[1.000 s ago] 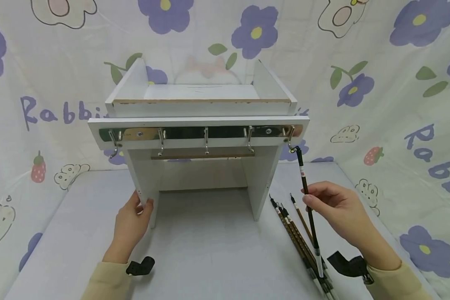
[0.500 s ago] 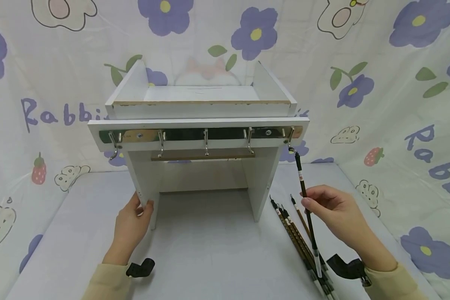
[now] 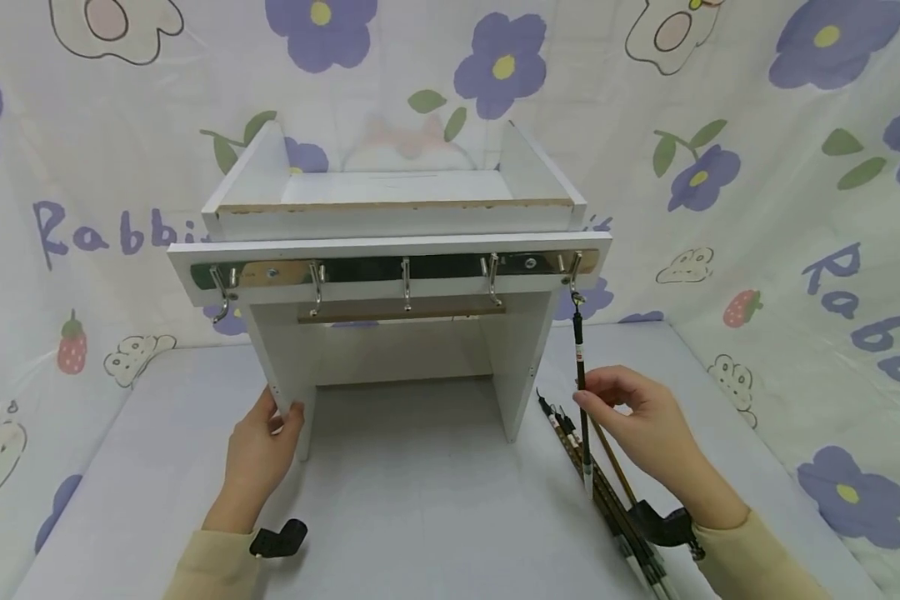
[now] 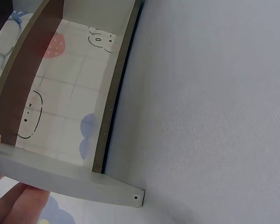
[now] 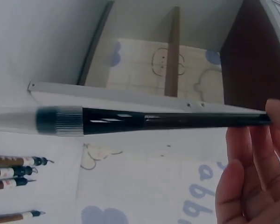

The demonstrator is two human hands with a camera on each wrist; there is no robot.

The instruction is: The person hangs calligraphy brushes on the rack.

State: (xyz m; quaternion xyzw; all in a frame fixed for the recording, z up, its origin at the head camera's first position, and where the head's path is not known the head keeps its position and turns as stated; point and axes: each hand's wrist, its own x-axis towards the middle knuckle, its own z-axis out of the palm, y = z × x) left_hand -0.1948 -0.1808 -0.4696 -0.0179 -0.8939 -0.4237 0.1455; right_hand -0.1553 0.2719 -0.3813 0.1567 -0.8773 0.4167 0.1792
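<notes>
In the head view my right hand (image 3: pixel 633 425) pinches a dark calligraphy brush (image 3: pixel 580 358) between thumb and fingers. The brush is nearly upright, its loop end at the rightmost hook (image 3: pixel 574 275) of the metal hook rail (image 3: pixel 378 272). Its loop meets the hook's lower end; how far it sits over it is too small to tell. The right wrist view shows the brush's clear-capped tip (image 5: pixel 14 120). My left hand (image 3: pixel 258 442) grips the left side panel of the white wooden shelf (image 3: pixel 390 244) near its foot; fingers (image 4: pixel 28 205) show in the left wrist view.
Several brown calligraphy brushes (image 3: pixel 607 508) lie on the white table (image 3: pixel 420 517) below my right hand, right of the shelf. The other hooks, such as the middle hook (image 3: pixel 407 283), hold nothing. Patterned cloth (image 3: pixel 720 125) hangs behind and at the sides.
My right hand has moved left with the brush, which now hangs straighter under the rightmost hook. My left hand keeps its grip on the shelf. The head view has shifted slightly.
</notes>
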